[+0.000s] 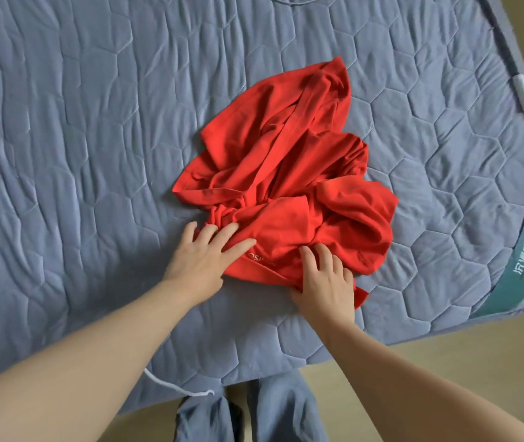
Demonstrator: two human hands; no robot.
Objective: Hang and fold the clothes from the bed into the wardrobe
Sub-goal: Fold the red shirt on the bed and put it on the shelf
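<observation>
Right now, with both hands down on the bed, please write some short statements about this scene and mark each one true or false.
1. The garment is red. True.
2. The garment is neatly folded. False: it lies crumpled in a heap.
3. The left hand and the right hand both touch the garment. True.
4. The garment hangs over the edge of the mattress. False: it lies wholly on top of the mattress, away from the edges.
</observation>
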